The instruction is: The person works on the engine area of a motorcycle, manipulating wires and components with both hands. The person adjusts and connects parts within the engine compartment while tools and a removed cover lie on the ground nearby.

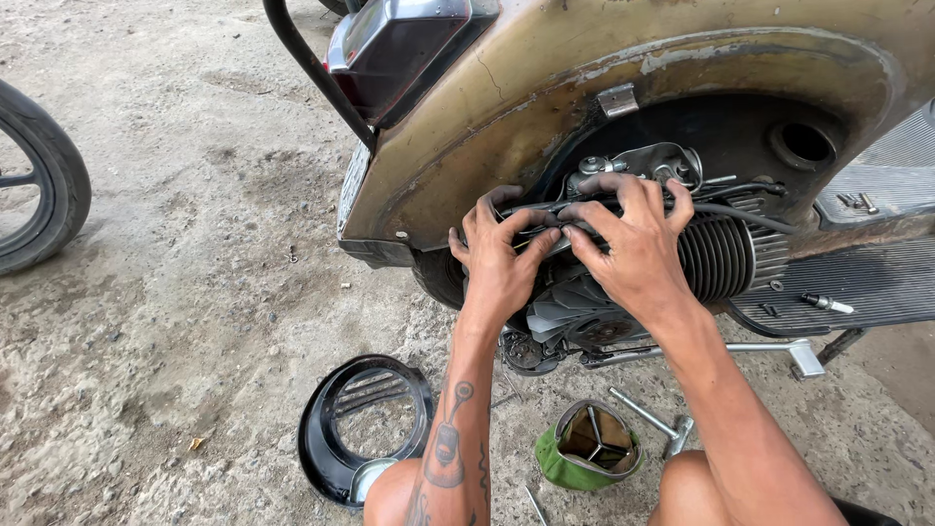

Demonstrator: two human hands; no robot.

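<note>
At the centre of the frame both hands worked on a dark cable bundle (pixel 545 216) running across the top of the exposed scooter engine (pixel 716 255). The left hand (pixel 499 255) had its fingers curled over the bundle from the left, pinching it; the right hand (pixel 638 248) pressed down on it from the right, fingers spread and thumb tucked under, so both were closed on the cable rather than open. Just below the hands the cooling fan blades (pixel 565 314) lay bare, which suggested the stripping-down was already well along. The round black fan cover (pixel 362 427) lay off the machine on the ground at lower centre-left, and a green-wrapped funnel-like tin (pixel 589 443) sat to its right beside a T-handle wrench (pixel 651 421). The worn tan body panel (pixel 545 107) arched above the engine bay, with the red tail light (pixel 409 49) at upper centre. Another wheel (pixel 44 180) stood at far left.
</note>
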